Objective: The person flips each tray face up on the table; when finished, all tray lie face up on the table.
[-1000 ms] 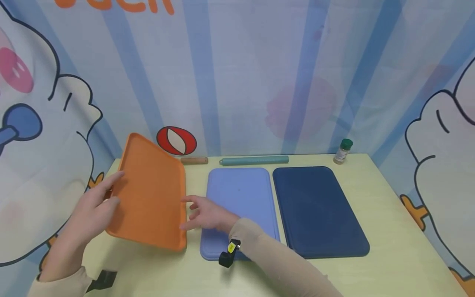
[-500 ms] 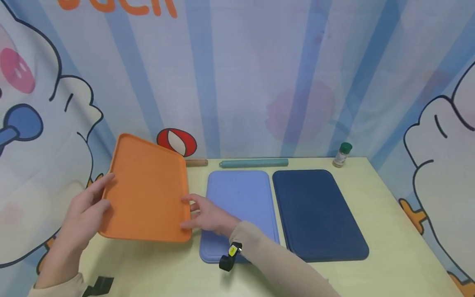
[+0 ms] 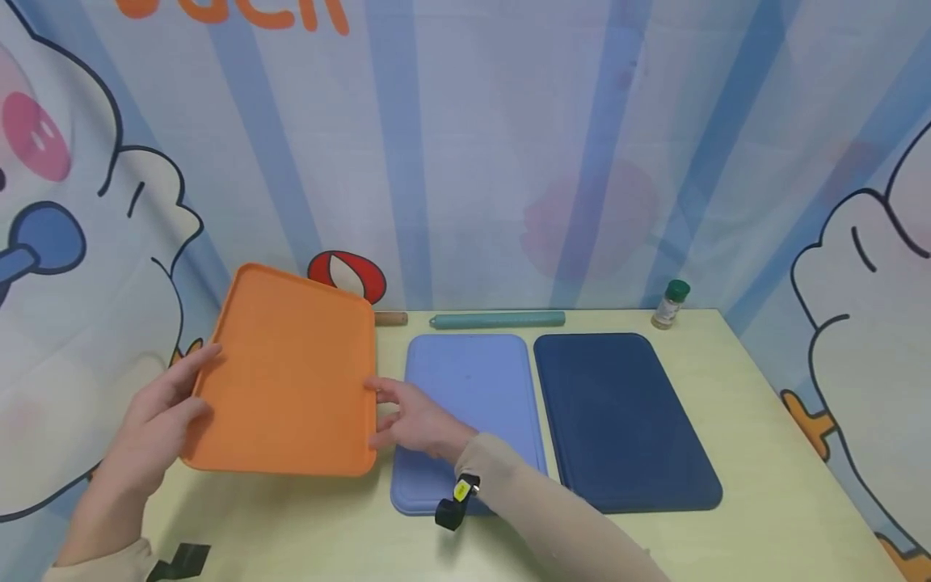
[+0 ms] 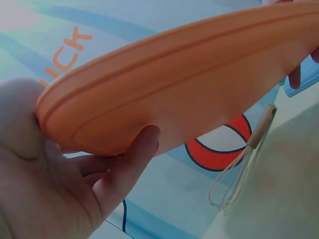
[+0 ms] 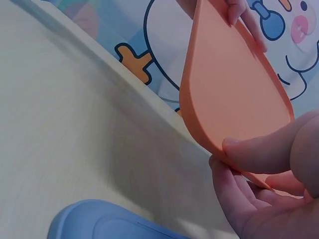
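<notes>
An orange rectangular tray (image 3: 291, 380) with a low raised rim is held tilted above the left part of the table. My left hand (image 3: 156, 416) grips its left edge, thumb on one face and fingers on the other. The right hand (image 3: 414, 416) pinches the right edge, as the right wrist view shows with the thumb (image 5: 259, 152) on the inner face. In the left wrist view the tray's underside (image 4: 164, 94) shows a moulded ridge. Below the right hand lies a light blue tray (image 3: 473, 372), partly hidden by the forearm; a dark navy tray (image 3: 625, 420) lies beside it.
At the back edge of the table (image 3: 756, 453) lie a teal stick (image 3: 498, 320) and a whisk (image 4: 244, 159), mostly hidden by the orange tray in the head view. A small green-capped jar (image 3: 670, 304) stands back right. A printed curtain (image 3: 480, 162) hangs behind.
The orange tray has turned so its inner face looks more toward the head camera, and appears wider. My left hand has shifted slightly left; the right hand has moved slightly right.
</notes>
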Demonstrator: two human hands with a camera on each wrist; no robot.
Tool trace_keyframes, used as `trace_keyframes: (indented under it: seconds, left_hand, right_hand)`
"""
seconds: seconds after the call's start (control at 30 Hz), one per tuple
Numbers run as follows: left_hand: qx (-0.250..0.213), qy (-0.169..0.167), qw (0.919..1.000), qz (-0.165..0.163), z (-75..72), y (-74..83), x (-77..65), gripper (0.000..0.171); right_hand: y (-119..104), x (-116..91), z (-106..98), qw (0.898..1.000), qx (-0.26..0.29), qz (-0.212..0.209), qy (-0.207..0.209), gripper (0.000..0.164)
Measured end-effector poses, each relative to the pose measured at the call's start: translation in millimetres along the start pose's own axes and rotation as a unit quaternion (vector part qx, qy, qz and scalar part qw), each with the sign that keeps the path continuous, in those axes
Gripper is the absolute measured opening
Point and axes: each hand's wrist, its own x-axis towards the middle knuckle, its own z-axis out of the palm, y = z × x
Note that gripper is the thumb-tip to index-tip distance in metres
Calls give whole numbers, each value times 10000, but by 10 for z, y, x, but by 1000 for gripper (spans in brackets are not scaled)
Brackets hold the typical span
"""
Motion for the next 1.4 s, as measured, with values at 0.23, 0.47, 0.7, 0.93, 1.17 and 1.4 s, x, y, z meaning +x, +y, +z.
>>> trace_keyframes:
  seconds: [0.23, 0.47, 0.7, 0.93, 1.17, 1.4]
  left_hand:
    - [-88, -399, 9991, 91, -56, -158, 25, 67]
    - [-304, -795, 9964, -1, -104, -287, 17, 65]
    - [-428, -1120, 9919, -420, -118, -354, -11, 67]
    - [-386, -1209, 9899, -636, -81, -400, -5, 68]
    - [-305, -1368, 9881, -633, -76, -481, -1, 71]
    - [-242, -1496, 9867, -594, -82, -553, 26, 71]
  right_hand:
    - [-5, -20, -24, 9999, -26, -120, -5, 91]
    - [-12, -41, -43, 9998, -154, -119, 36, 92]
    - [-7, -63, -33, 9996, -222, -154, 82, 92]
    - [-4, -72, -43, 9996, -161, -148, 188, 92]
    - [25, -87, -41, 9994, -224, -113, 240, 92]
    - [49, -105, -17, 9996, -108, -133, 235, 94]
